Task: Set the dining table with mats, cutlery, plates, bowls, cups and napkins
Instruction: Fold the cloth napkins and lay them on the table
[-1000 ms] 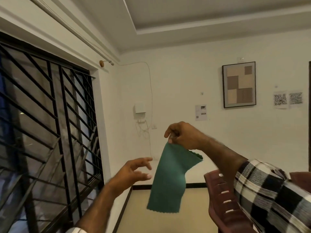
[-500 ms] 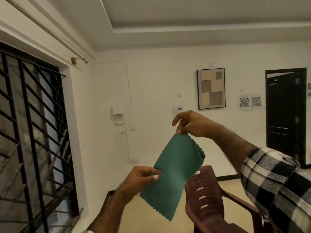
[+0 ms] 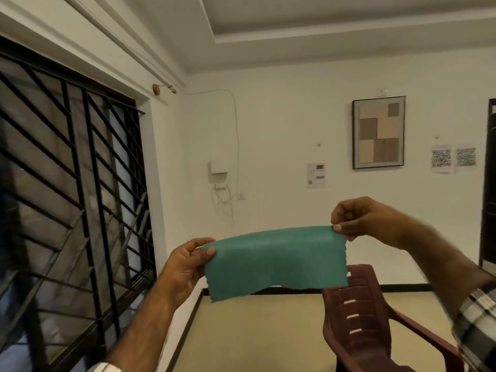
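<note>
A green cloth napkin point(image 3: 273, 264) with zigzag edges is stretched out flat in the air in front of me. My left hand point(image 3: 185, 267) pinches its upper left corner between thumb and fingers. My right hand point(image 3: 359, 218) pinches its upper right corner, held a little higher. The napkin's lower edge hangs free. No table, plates, cutlery or cups are in view.
A dark red plastic chair point(image 3: 362, 323) stands at the lower right on the beige floor. A barred window point(image 3: 67, 210) fills the left wall. A framed picture point(image 3: 378, 132) and paper sheets hang on the far white wall. A dark door point(image 3: 488, 183) is at the right edge.
The napkin hung from my right hand alone. My left hand reached in and took its other corner, and the two hands have spread it out wide.
</note>
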A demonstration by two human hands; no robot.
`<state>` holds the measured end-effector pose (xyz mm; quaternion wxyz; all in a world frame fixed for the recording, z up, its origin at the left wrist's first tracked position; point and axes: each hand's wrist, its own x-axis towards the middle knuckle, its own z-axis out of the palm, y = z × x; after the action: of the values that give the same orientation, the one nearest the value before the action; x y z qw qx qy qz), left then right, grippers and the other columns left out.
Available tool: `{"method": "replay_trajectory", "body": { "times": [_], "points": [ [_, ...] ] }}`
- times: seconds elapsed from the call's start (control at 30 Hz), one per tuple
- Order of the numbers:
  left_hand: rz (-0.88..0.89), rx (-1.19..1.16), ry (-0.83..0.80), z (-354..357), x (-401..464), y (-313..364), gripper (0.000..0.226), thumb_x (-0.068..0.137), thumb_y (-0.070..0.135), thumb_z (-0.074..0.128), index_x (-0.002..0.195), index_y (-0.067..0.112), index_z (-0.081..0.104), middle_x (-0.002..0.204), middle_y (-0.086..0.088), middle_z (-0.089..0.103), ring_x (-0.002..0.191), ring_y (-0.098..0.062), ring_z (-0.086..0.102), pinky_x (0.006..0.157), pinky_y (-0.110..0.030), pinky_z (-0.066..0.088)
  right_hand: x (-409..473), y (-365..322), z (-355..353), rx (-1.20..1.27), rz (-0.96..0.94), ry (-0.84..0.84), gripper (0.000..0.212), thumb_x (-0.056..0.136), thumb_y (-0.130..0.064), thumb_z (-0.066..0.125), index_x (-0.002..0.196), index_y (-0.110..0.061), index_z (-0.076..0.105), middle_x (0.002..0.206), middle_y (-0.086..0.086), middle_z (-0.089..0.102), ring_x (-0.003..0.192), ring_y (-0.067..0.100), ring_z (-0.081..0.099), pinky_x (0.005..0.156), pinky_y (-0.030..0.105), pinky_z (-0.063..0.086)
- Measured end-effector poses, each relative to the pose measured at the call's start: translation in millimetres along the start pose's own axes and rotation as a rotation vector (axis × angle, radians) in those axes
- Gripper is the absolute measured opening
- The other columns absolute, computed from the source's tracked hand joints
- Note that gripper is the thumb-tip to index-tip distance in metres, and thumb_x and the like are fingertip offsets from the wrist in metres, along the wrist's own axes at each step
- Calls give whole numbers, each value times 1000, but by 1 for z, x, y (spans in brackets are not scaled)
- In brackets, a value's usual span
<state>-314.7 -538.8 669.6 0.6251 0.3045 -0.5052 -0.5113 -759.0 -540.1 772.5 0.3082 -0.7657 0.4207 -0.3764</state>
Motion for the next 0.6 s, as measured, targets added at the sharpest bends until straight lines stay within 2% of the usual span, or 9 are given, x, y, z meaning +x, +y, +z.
{"method": "replay_trajectory", "body": {
  "times": [0.07,0.13,0.23,0.3,0.4,0.53,0.6],
  "points": [
    [-97,64,64,-5,0,-2,41,77,13,89,113,0,73,96,-16,77,80,-23,74,69,-32,63,2,22,19,144,45,-19,5,94,3,72,98,4,70,81,20,66,71,26,63,68,34,56],
    [-240,234,143,-10,2,-14,25,86,6,82,110,-1,75,89,-15,76,69,-20,73,68,-33,61,9,49,46,99,168,-22,6,92,6,73,92,0,72,74,14,64,63,19,61,62,32,52],
    [-366,354,275,-10,3,-33,25,83,-2,86,105,0,74,83,-14,77,65,-21,73,68,-33,60,18,78,88,-97,345,-90,24,92,14,65,86,-6,77,72,10,69,53,14,63,53,25,49],
    [-372,363,321,-4,5,-35,26,80,-5,87,101,0,72,81,-15,77,65,-23,72,65,-33,61,22,81,107,-93,378,-136,33,91,18,56,90,-4,80,75,7,73,61,15,72,57,27,57],
    [-353,402,329,7,8,-28,24,82,-5,86,102,-3,73,88,-19,80,70,-26,74,68,-38,65,27,70,119,-130,311,-212,45,90,20,49,101,-9,83,91,7,81,83,18,78,82,34,64],
    [-328,421,273,17,6,-10,14,90,-2,80,103,-1,76,96,-17,81,78,-23,77,65,-33,62,32,43,117,-366,74,-251,38,90,7,72,101,-27,85,92,-11,80,84,3,73,82,23,59],
    [-318,434,231,22,4,-2,12,91,1,81,103,2,79,98,-14,82,84,-23,78,71,-35,62,31,31,117,-408,-47,-248,31,89,-2,80,98,-32,84,95,-15,79,88,3,72,79,17,54]
  ]
}}
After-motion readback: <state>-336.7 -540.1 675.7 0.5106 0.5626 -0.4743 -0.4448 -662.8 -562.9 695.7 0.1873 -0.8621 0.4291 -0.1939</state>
